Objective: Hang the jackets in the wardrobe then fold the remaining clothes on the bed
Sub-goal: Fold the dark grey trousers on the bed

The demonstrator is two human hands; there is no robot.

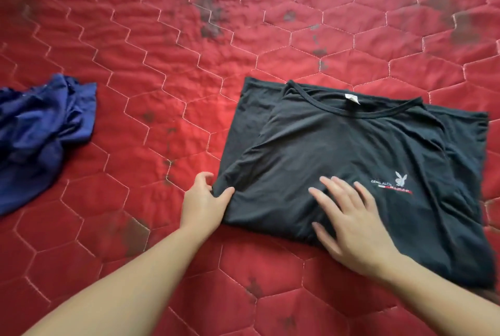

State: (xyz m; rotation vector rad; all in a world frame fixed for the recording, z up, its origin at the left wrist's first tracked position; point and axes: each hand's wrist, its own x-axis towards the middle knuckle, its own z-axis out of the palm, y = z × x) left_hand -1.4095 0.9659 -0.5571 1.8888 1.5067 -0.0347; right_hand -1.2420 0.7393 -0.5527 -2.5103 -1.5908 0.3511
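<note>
The bed cover (167, 70) is bright red, quilted in a hexagon pattern of pale pink-white stitching, and marked with dark grey-brown blotches, densest toward 12 and 2 o'clock. At 4 o'clock lies a black T-shirt (338, 151), charcoal where light catches it, with a small white tag (351, 98) at the neck. Its chest print (392, 185) shows a white rabbit head above white lettering and a red-and-white bar. At 9 o'clock sits a crumpled garment (40, 138) in deep royal blue, plain and unpatterned.
</note>
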